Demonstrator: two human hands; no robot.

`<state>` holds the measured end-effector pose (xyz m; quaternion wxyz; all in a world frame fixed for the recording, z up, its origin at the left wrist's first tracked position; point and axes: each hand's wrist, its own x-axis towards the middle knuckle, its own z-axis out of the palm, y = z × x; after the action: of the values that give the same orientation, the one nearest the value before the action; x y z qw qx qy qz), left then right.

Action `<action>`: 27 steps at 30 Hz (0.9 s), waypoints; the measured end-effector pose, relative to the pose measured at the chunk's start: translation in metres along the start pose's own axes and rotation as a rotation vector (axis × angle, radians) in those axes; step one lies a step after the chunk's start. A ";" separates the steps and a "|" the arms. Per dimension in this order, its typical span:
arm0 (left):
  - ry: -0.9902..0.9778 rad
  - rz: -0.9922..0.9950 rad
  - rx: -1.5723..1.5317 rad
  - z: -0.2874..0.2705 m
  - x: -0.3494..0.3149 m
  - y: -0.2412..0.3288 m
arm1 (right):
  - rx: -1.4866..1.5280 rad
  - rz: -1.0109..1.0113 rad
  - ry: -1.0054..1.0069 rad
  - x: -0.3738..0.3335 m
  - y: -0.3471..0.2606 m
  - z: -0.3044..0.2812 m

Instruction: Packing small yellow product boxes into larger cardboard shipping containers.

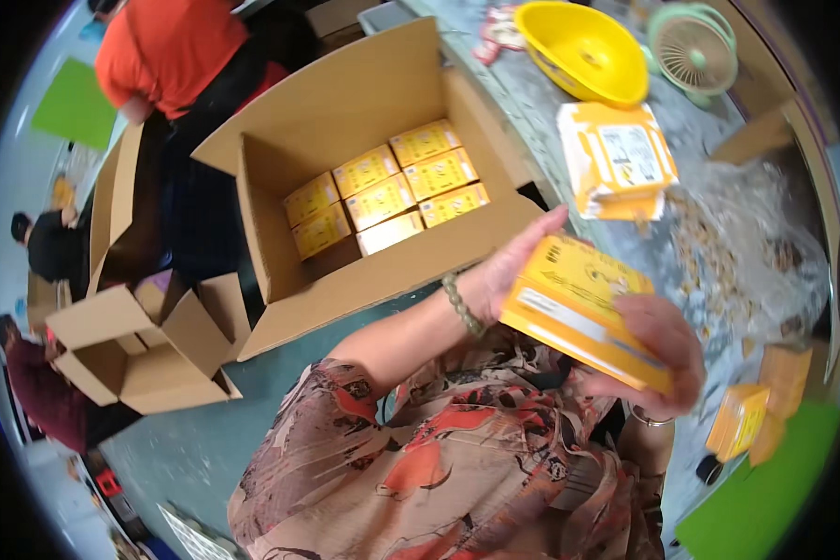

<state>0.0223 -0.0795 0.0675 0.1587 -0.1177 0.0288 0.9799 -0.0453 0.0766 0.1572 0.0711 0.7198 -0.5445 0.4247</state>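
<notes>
In front of my body I hold a small yellow box (577, 303) tilted between both hands. My left hand (525, 252) grips its left end, the thumb along the upper edge. My right hand (667, 350) wraps round the opposite end, its fingers slightly blurred. To the left stands a large open cardboard box (345, 103) with its flaps out. Inside it, several yellow boxes (380, 201) like the held one sit side by side in rows. A stack of yellow-and-white cartons (625, 159) lies on the table just beyond my hands.
Farther along the table (569, 173) are a yellow basin (583, 47) and a green fan (693, 54). A clear plastic bag (761, 252) of small pieces lies right, above more yellow cartons (739, 420). At left stand another open cardboard box (173, 373) and a person in orange (173, 56).
</notes>
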 end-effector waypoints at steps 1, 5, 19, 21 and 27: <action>0.011 0.072 0.033 0.001 -0.015 0.015 | 0.083 0.080 -0.058 0.014 0.004 0.010; 0.093 0.442 0.113 -0.026 -0.063 0.076 | -0.101 0.154 -0.213 0.038 0.049 0.042; 1.223 0.851 -0.253 -0.356 -0.265 0.133 | 0.258 0.898 -0.406 -0.009 0.133 0.132; 1.284 0.795 -0.358 -0.369 -0.270 0.135 | 0.241 0.924 -0.431 -0.013 0.134 0.136; 1.388 0.669 -0.621 -0.381 -0.266 0.133 | 0.228 1.058 -0.433 -0.017 0.132 0.139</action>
<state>0.3093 -0.3225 -0.2361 -0.2345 -0.7192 -0.1180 0.6433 -0.0836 -0.0421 0.0111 -0.3417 0.4233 -0.7831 0.3014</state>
